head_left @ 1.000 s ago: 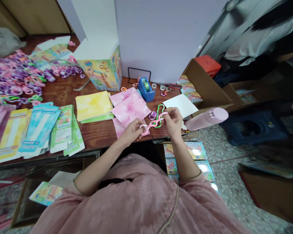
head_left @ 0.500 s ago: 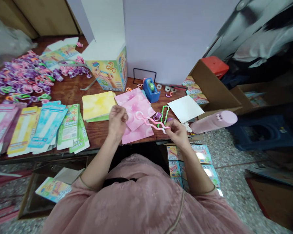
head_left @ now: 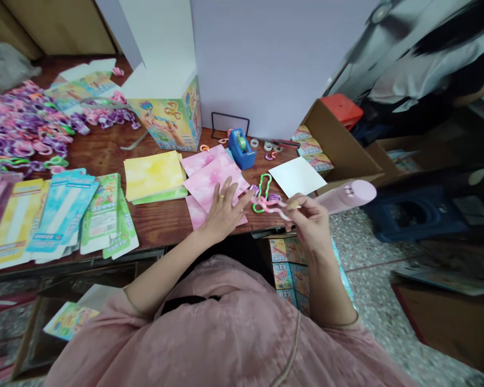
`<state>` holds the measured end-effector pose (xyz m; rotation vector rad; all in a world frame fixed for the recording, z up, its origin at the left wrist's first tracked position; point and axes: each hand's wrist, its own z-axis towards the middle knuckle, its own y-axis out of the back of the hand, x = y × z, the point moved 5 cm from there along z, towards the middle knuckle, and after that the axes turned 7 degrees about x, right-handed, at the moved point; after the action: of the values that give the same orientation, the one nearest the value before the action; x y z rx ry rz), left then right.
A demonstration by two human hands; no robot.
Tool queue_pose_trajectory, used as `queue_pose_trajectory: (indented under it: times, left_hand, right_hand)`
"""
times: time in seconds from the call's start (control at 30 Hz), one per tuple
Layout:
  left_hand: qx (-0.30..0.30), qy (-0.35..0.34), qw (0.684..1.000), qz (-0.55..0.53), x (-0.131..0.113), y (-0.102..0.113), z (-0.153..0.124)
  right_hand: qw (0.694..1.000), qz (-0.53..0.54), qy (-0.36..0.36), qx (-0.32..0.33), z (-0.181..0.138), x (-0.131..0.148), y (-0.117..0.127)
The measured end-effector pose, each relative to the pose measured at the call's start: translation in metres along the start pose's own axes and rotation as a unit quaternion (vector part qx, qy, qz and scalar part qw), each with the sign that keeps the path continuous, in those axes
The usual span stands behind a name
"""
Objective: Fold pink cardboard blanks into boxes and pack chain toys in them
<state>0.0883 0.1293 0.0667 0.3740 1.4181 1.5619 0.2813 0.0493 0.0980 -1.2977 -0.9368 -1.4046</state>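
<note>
My left hand lies spread over the pink cards at the table's front, its fingertips reaching toward the chain toys. Between the fingertips of my right hand is one end of a pink and white twisty chain, stretched out to the left just above the table. Its far end comes close to my left fingers; whether they touch it I cannot tell. Just behind it lie a green and white chain loop and purple chain pieces. A white card rests behind my right hand.
A blue tape dispenser and a printed display box stand at the back. Yellow cards, folded packs and a heap of coloured chains are on the left. A pink bottle lies tilted at right, near a cardboard box.
My left hand has moved right and opened from a loose curl onto the pink cards. My right hand has shifted right with the pink and white chain. The view has turned slightly.
</note>
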Motion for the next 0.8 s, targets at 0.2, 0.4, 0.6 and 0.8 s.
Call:
queue_pose_trajectory:
  times: [0.2, 0.4, 0.6, 0.8]
  left_hand:
    - [-0.011, 0.003, 1.000, -0.005, 0.009, -0.033, 0.020]
    - [0.042, 0.008, 0.999, -0.028, 0.008, -0.061, 0.028]
    - [0.043, -0.004, 0.997, -0.062, 0.009, -0.065, 0.020]
    - [0.025, -0.021, 0.996, -0.086, 0.000, -0.063, 0.022]
  right_hand:
    - [0.946, -0.228, 0.153, -0.174, 0.033, -0.035, 0.008]
    - [0.921, -0.371, 0.113, -0.032, 0.044, -0.076, -0.008]
    - [0.892, -0.425, 0.039, -0.152, 0.033, -0.073, 0.052]
    - [0.867, -0.490, -0.010, 0.091, 0.036, -0.093, 0.035]
